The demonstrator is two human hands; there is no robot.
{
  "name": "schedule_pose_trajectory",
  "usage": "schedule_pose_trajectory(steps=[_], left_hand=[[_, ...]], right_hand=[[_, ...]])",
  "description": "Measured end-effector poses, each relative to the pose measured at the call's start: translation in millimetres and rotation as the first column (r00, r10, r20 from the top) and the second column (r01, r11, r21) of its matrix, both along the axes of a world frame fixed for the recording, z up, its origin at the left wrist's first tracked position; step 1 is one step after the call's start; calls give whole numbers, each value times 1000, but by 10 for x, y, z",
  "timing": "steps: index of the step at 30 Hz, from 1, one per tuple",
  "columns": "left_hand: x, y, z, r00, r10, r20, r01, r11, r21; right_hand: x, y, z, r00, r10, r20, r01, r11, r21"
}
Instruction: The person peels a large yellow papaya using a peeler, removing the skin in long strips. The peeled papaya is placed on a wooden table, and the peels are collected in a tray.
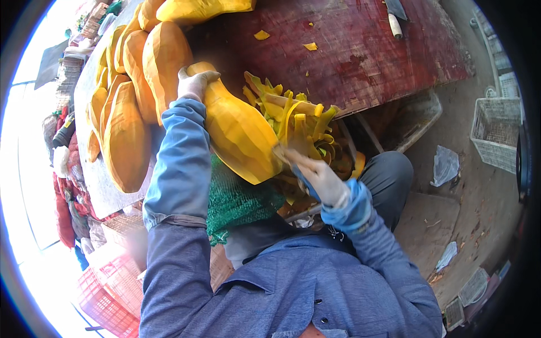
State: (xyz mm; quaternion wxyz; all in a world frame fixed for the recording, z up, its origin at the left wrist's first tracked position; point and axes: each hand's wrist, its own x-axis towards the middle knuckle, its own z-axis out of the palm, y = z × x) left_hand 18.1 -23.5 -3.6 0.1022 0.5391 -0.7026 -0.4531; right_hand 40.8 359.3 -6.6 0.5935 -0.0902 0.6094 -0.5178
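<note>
A long peeled yellow squash (243, 126) lies at a slant in front of me, its wide end towards my right. My left hand (195, 84), in a pale glove, grips its narrow upper end. At the wide end, my gloved right hand (323, 179) holds a peeling tool (305, 181), blurred and partly hidden by the fingers, with some blue showing. Just beyond this hand is a heap of peel strips (296, 112). Green mesh netting (241, 198) is under the squash, over my lap. Several peeled squashes (167, 63) lie close together to the left.
The worn red tabletop (338, 55) bears peel scraps (310, 46) and a knife (395, 26) with a pale handle. A white plastic crate (494, 131) and plastic bag (446, 164) are on the floor at right. Pink crates (112, 291) stand at lower left.
</note>
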Motion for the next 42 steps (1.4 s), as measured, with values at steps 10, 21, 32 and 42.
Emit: schedule_pose_trajectory(steps=[10,21,32,42], left_hand=[[-59,-31,-94,998,-32,47,35,997,-74],[-75,-128,-169,998,-35,50,39,997,-73],[-78,-103,-130,998,-47,32,49,997,-58],[-32,-116,-141,999,-33,28,34,998,-49]], right_hand=[[-402,-737,-774,923,-187,-336,42,918,-394],[1088,394,-503,932,-344,118,357,927,-114],[1359,430,-827,892,-350,-286,277,923,-266],[1136,184,-336,877,-366,-311,330,930,-163]])
